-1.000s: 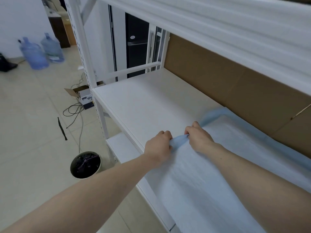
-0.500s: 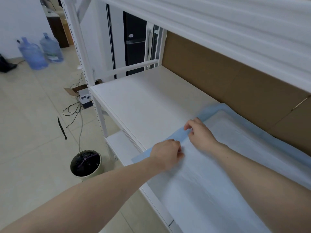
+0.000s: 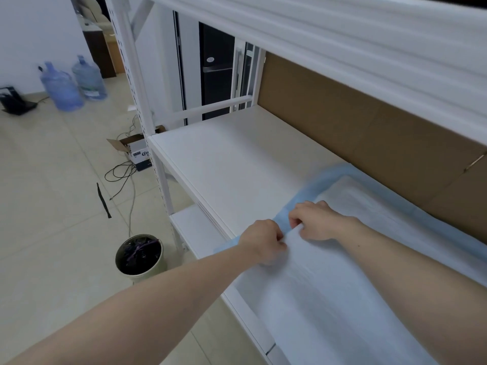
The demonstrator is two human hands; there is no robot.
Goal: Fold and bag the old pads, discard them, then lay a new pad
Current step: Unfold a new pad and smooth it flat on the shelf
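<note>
bare shelf board [image 3: 232,164] left of pad [image 3: 342,285], cardboard [image 3: 369,122] behind

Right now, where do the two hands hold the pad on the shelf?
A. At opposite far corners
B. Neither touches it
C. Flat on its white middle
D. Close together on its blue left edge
D: the left hand and right hand pinch the blue border of the pad side by side, near the shelf front.
</note>
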